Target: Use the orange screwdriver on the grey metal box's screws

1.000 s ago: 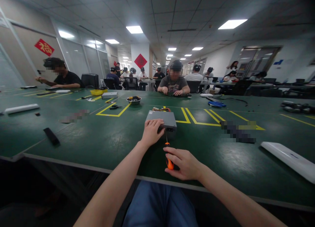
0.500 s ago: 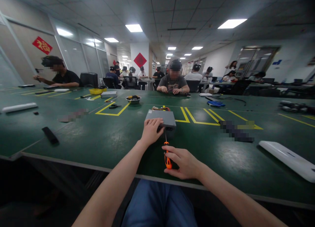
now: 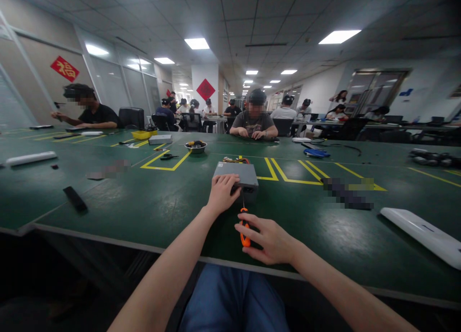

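Note:
A grey metal box (image 3: 240, 174) lies on the green table (image 3: 154, 202) in front of me, coloured wires showing behind it. My left hand (image 3: 222, 193) rests on its near left corner, fingers curled over the edge. My right hand (image 3: 268, 240) grips an orange-handled screwdriver (image 3: 245, 228), whose thin shaft points at the box's near face. The tip is close to or touching that face; I cannot tell which.
A white long device (image 3: 421, 229) lies at the right, a black bar (image 3: 75, 198) at the left. A metal bowl (image 3: 196, 146), scissors (image 3: 168, 156) and blue gloves (image 3: 316, 152) sit farther back. Other people sit across the table and at the far left.
The fingers of my right hand have shifted round the screwdriver handle, which has risen slightly toward the box. My left hand stays on the box.

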Tool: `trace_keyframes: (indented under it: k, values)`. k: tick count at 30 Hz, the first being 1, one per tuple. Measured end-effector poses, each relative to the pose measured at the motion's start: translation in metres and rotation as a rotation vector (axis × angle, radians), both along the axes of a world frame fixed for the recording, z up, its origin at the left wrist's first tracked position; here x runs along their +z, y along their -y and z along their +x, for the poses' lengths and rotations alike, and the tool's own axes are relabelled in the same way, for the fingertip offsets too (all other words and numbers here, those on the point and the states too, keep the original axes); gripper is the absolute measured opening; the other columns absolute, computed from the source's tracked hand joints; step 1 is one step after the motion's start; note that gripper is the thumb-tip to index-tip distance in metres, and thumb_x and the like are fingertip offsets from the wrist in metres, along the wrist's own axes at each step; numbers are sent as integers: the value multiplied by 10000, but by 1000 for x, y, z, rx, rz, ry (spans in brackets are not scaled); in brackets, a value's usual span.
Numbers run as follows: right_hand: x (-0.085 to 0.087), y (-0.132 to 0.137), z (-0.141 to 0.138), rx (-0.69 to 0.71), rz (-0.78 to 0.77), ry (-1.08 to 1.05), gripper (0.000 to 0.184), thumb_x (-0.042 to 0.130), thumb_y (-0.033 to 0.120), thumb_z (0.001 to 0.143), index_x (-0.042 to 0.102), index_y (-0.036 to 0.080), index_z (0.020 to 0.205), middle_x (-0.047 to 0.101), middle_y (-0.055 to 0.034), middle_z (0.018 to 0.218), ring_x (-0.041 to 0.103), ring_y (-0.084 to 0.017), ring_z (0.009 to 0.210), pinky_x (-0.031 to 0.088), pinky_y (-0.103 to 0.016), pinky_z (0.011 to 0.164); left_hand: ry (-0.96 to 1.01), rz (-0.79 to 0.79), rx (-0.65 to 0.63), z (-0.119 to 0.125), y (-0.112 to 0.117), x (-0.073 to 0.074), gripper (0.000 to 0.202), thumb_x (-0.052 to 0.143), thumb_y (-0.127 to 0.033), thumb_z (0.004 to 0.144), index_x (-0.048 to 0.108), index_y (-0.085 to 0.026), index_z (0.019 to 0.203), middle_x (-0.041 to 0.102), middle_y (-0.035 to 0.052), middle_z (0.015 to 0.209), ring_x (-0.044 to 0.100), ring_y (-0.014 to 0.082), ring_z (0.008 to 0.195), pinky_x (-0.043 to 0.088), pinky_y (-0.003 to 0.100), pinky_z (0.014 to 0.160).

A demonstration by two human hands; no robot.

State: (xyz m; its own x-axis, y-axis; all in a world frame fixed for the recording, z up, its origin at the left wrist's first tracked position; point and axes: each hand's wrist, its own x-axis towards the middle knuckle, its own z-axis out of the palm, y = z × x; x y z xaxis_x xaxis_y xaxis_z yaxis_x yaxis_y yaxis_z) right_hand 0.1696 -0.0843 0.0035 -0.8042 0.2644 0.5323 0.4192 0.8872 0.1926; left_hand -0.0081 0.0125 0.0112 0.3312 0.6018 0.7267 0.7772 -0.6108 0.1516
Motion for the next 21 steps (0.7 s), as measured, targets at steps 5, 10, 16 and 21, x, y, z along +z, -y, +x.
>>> trace_keyframes:
  k: [5,10,16,21]
  values:
    - [0,0,-1,2,47,-57,346,475,384,867,472,121,1092,568,-206,1113,640,-220,871,534,-312,670,8,3,-6,0,0,0,205,517,-274,831,535,-251,1034,597,7,1184,508,174,1116,287,373,970]
    - [0,1,6,40,62,-110,334,457,339,867,446,108,1109,601,-206,1091,641,-214,880,536,-307,683,14,9,-5,0,0,-1,214,538,-267,818,538,-256,1032,599,2,1182,513,172,1108,293,371,969]
    - [3,8,24,20,186,-157,327,459,288,821,512,119,1096,631,-167,999,638,-198,769,526,-304,622,14,-5,1,0,-1,-1,228,535,-277,819,550,-255,1046,605,21,1168,516,186,1108,296,381,972]
    - [4,7,26,7,210,-178,291,448,277,812,523,141,1058,636,-148,968,638,-193,763,530,-296,610,11,-2,-5,0,-2,-2,221,529,-277,826,544,-259,1046,601,5,1177,512,175,1111,294,367,970]
